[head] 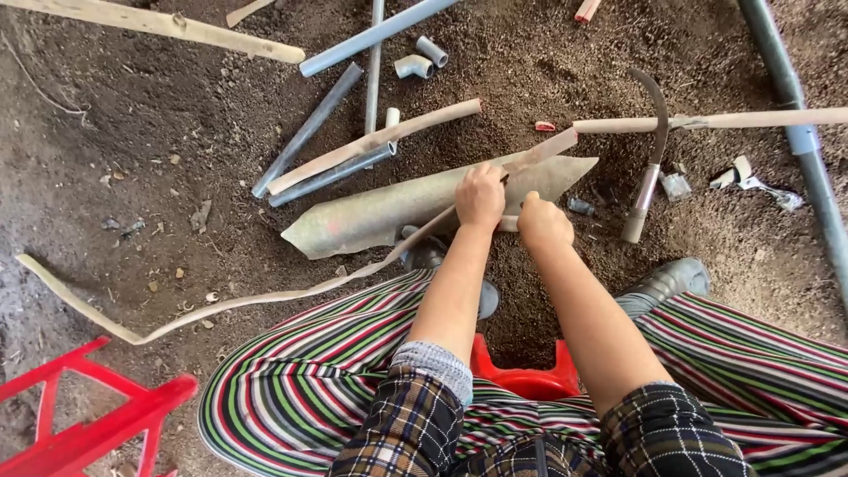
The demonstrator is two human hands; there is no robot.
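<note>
My left hand (pixel 480 196) grips a long thin strip of bamboo (pixel 265 296) that runs from the upper right, past the hand, and curves down across the dirt to the far left. My right hand (pixel 542 221) is closed just right of it, seemingly on a handle (pixel 508 223) pressed against the strip; the blade is hidden. Both hands work over a large grey-green half-round piece of bamboo (pixel 389 212) lying on the ground in front of me.
Grey plastic pipes (pixel 309 128) and elbow fittings (pixel 413 65) lie beyond. A curved sickle (pixel 652 150) rests to the right, next to a long pole (pixel 707 121). A red stool (pixel 530 380) is under me, another red frame (pixel 88 424) at lower left. A tall grey pipe (pixel 808 141) runs along the right.
</note>
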